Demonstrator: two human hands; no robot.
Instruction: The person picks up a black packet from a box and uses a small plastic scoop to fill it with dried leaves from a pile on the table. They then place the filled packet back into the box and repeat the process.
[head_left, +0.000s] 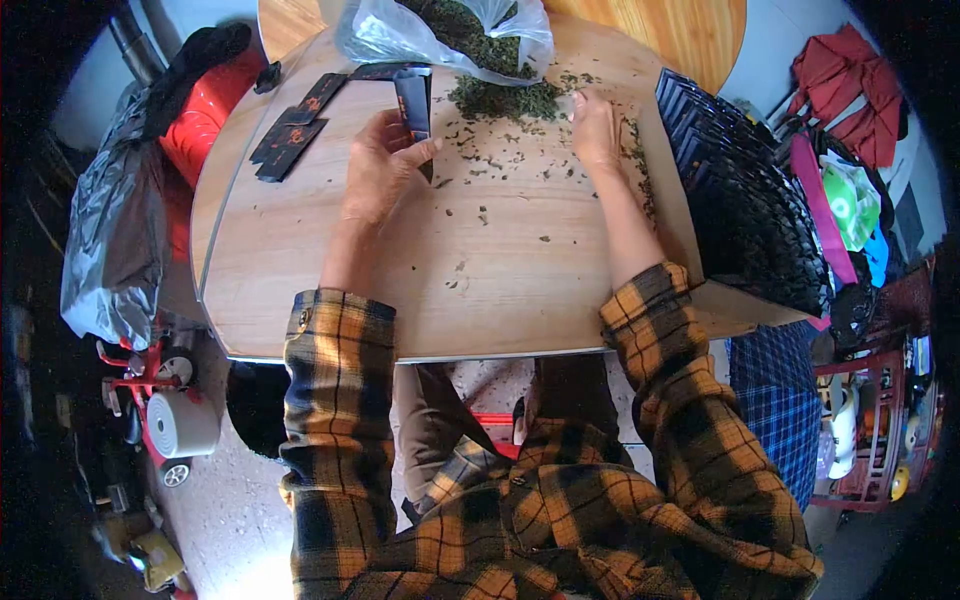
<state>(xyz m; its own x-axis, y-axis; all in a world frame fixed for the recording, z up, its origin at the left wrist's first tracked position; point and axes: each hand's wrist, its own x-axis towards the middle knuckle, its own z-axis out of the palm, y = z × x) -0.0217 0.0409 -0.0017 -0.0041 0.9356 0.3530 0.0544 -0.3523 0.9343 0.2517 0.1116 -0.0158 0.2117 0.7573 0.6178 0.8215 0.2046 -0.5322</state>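
My left hand [378, 165] is closed around a small black packet [412, 102], holding it upright over the table. To its left, several flat black packets [292, 137] with reddish print lie overlapping on the wood. A pile of dried green leaves [500, 98] spreads below the mouth of a clear plastic bag [385, 38] that holds more of them. My right hand [597, 130] is at the pile's right edge, fingers curled together; I cannot tell what they hold. Loose leaf bits are scattered between both hands.
A cardboard box [672, 190] filled with many black packets stands along the table's right side. The rounded wooden table [300, 270] ends just before my lap. Behind it is another wooden surface [660, 35]. A red object [212, 115] and grey plastic [115, 230] crowd the left.
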